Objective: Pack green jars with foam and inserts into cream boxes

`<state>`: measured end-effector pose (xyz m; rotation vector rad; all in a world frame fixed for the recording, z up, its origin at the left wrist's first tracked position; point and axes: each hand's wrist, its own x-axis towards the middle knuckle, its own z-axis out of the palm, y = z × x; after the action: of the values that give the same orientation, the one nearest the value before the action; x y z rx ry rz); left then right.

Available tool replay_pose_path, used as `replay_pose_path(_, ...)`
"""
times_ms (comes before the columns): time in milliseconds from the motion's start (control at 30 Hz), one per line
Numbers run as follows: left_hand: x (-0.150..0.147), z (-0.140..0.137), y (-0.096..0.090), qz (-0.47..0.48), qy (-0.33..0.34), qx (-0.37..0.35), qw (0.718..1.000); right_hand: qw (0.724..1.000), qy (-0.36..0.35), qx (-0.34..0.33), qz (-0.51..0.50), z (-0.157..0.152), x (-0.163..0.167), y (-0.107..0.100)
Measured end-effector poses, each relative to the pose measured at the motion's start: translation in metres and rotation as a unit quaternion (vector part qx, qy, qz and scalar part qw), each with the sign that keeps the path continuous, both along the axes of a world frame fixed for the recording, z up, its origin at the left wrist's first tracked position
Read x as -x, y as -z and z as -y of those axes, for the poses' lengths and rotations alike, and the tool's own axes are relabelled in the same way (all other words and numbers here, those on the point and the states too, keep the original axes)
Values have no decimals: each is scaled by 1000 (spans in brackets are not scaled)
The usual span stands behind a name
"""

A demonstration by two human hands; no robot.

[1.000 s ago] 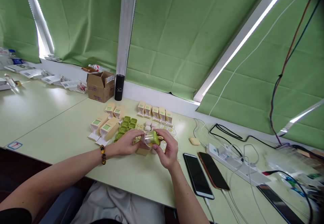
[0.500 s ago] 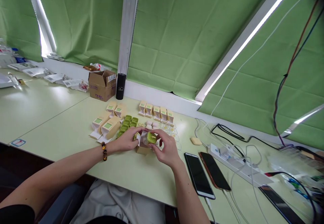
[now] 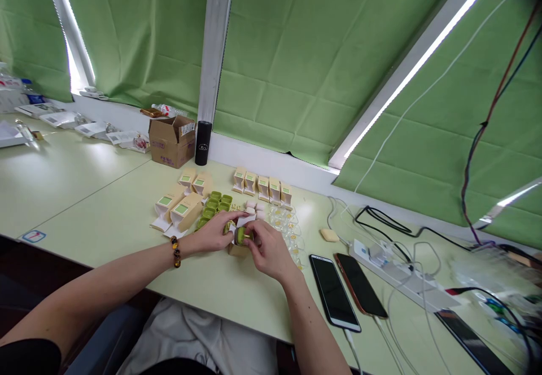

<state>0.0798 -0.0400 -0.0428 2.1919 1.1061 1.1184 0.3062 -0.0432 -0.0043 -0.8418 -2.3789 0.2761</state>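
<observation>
My left hand (image 3: 215,232) is closed on the flaps of a small kraft box (image 3: 237,250) that stands upright on the table with its top open. My right hand (image 3: 271,249) pinches a small jar with a green lid (image 3: 243,235), which is at the mouth of the box; its lower part is hidden inside. Green square caps (image 3: 212,208) stand in rows just behind my left hand. Pale pink pieces (image 3: 250,206) and clear cups (image 3: 288,225) lie beyond my right hand.
Open kraft boxes (image 3: 186,210) stand at the left, with more small boxes (image 3: 262,187) in a row behind. A carton (image 3: 171,142) and a black tumbler (image 3: 203,143) are at the back. Phones (image 3: 334,291), a power strip (image 3: 398,273) and cables lie right.
My right hand has moved slightly left and down, bringing the green-lidded jar from above the box into its opening. My left hand keeps hold of the box.
</observation>
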Motion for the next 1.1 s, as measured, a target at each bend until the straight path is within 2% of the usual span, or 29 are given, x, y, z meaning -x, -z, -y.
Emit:
replay_pose_path(233, 2, -1, 6, -15, -17, -18, 1000, 997, 31, -69, -27, -4, 5, 8)
replay_pose_path(533, 0, 1, 0, -30, -13, -18, 999, 995, 65, -71, 3, -10, 8, 17)
replay_pose_path(733, 0, 3, -2, -33, -11, -14, 999, 997, 61, -40, -8, -7, 9, 15)
replay_pose_path(867, 2, 4, -4, -22, -17, -8, 1000, 994, 41, 13, -99, -10, 2, 11)
replay_pose_path(967, 3, 4, -3, -9, -16, 8, 1000, 982, 71, 28, -171, -15, -4, 8)
replay_pose_path(1100, 0, 3, -2, -6, -19, 5, 1000, 976, 119, 62, -170, -21, -10, 7)
